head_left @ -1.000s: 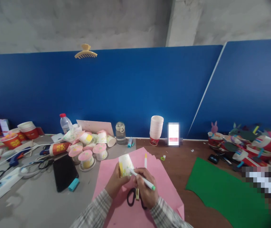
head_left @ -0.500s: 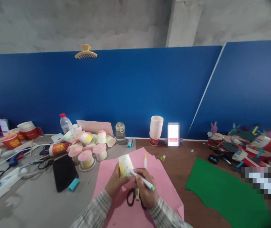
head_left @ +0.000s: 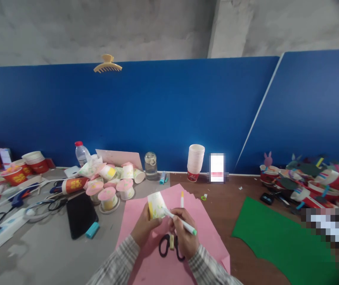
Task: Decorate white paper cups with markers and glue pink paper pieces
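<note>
My left hand [head_left: 143, 227] is closed around a white paper cup [head_left: 157, 202] with yellow and green patterning, tilted above the pink paper [head_left: 208, 245]. In my right hand [head_left: 185, 233] is a white marker [head_left: 184, 223] with a green end, its tip at the cup's side. Whether the tip touches the cup I cannot tell. Beneath my hands, black-handled scissors [head_left: 164, 246] lie on the pink paper, partly covered by my right hand. A second marker with a yellow end [head_left: 182, 200] rests just beyond that hand.
Decorated cups [head_left: 107, 198] with pink tops cluster at the left, near a black tablet [head_left: 81, 215]. A glass jar [head_left: 151, 166] and a stack of paper cups [head_left: 195, 160] stand by the blue partition [head_left: 169, 111]. Green felt-like sheet [head_left: 279, 241] lies right. A power strip [head_left: 3, 235] is far left.
The marker and my right hand have shifted slightly right, uncovering more of the scissors' handle. The cup has tilted a little and moved slightly up and left.
</note>
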### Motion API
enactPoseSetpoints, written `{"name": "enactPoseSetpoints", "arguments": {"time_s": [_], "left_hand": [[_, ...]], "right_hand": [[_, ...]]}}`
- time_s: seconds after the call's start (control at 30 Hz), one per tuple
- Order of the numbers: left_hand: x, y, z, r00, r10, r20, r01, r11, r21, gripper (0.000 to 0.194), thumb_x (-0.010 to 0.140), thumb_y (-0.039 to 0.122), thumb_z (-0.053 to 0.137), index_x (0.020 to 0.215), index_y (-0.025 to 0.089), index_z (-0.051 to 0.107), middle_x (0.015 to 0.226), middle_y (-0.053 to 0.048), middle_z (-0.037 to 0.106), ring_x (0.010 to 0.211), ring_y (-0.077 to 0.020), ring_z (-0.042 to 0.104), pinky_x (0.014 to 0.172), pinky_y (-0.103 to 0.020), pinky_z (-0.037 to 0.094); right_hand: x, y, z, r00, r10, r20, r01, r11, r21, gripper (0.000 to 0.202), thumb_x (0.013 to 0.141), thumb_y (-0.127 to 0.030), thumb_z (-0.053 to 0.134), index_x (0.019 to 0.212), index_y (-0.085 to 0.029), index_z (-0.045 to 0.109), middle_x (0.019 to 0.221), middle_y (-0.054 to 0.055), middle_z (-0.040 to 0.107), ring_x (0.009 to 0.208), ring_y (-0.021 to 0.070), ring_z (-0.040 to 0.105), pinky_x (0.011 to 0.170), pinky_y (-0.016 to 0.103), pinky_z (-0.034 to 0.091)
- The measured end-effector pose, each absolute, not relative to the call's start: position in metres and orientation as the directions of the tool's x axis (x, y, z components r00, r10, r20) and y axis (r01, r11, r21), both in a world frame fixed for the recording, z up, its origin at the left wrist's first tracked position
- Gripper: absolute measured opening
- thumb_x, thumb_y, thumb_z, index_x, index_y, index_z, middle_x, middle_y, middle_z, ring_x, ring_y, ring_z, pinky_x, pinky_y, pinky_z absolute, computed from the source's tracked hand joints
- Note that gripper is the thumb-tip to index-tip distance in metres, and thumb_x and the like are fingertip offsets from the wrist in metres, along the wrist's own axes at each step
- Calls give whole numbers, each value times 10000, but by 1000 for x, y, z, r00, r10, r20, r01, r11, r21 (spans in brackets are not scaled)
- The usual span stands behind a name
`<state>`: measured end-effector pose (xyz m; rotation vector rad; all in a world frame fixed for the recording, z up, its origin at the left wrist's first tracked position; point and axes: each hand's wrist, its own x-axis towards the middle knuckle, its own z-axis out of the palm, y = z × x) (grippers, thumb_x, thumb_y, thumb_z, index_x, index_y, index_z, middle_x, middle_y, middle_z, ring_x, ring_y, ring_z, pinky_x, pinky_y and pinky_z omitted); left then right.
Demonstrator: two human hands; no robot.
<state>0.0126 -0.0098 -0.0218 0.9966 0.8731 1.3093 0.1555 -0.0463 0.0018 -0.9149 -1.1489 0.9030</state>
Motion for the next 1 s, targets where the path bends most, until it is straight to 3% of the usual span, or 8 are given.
{"name": "enactPoseSetpoints", "arguments": {"time_s": [0.33, 0.47, 1.0], "left_hand": [[15, -14, -14, 92, 994, 56, -395, -15, 918, 547, 414, 177, 780, 923, 213, 582, 834, -37, 677, 852, -296, 573, 738, -406, 456], [16, -14, -13, 130, 989, 63, -414, -4, 910, 555, 438, 186, 785, 951, 212, 576, 910, -61, 682, 917, -320, 571, 789, -430, 454], [14, -13, -20, 136, 988, 78, -338, -27, 941, 609, 439, 207, 803, 989, 223, 542, 861, -44, 664, 867, -311, 573, 754, -430, 462]], "right_hand": [[155, -48, 4, 222, 889, 400, -70, 424, -903, 157, 723, -312, 528, 784, -213, 634, 520, -16, 623, 430, 173, 571, 404, 245, 472], [155, -50, 6, 235, 870, 434, -67, 460, -885, 171, 722, -294, 535, 833, -210, 635, 556, -7, 636, 458, 179, 585, 423, 244, 484], [156, -49, 1, 167, 874, 456, 38, 457, -889, 135, 697, -213, 541, 769, -217, 656, 524, -26, 627, 411, 161, 553, 393, 223, 453]]}}
